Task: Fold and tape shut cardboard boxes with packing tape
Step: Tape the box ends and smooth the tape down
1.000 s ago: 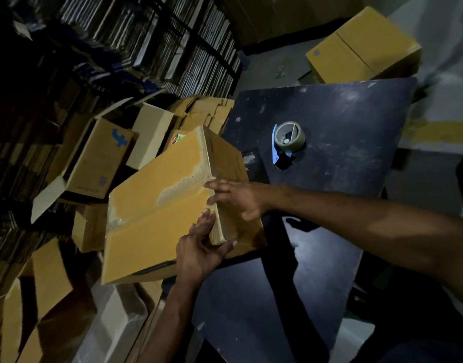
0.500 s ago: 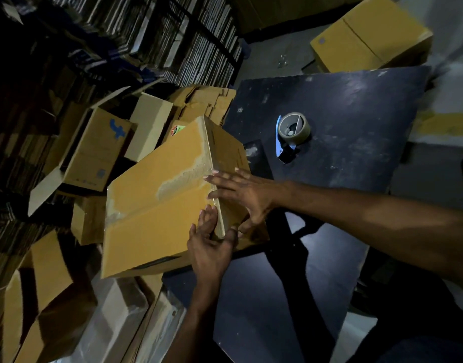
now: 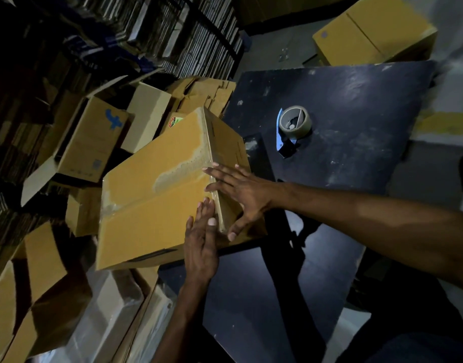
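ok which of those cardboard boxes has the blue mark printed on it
The open box left of the one under the hands, lying with its flap hanging down. A blue logo shows on its upper corner; the taped box being pressed and the box beyond the table show none.

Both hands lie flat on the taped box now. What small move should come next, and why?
Probably run the right hand along the clear tape strip of the tan cardboard box to press it flat: the tape looks wrinkled, the left hand steadies the box, and the blue tape dispenser rests unused on the dark table.

blue logo on open box [image 3: 94, 142], no legible text
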{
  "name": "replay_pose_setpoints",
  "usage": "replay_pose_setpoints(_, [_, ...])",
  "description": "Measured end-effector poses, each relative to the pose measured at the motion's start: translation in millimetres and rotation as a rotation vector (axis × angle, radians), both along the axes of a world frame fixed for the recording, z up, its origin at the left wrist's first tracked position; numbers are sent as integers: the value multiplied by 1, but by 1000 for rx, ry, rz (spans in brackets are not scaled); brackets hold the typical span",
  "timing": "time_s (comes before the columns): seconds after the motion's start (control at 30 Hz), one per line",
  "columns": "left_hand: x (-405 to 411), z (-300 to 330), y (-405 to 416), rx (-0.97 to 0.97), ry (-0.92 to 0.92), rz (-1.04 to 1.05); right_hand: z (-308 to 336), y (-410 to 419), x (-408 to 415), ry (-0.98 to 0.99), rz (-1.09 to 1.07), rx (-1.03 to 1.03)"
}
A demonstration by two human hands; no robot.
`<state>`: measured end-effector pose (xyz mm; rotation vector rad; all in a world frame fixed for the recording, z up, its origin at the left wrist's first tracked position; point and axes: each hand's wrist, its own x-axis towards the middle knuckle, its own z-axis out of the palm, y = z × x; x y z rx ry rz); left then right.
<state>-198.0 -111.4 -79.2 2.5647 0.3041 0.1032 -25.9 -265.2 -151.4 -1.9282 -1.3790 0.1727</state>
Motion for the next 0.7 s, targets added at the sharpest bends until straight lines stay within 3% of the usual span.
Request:
replay_pose_setpoints(0.13, [-2,2,6,21,34,-82,-7,3,0,-14,-18,38])
replay_pose_setpoints(0.37, [0,6,30,234,153,-271,-18,3,19,-143,29,72])
replay_pose_setpoints(0.7, [-4,-17,28,342,-4,-278,-25,6,17,-107,-1,118])
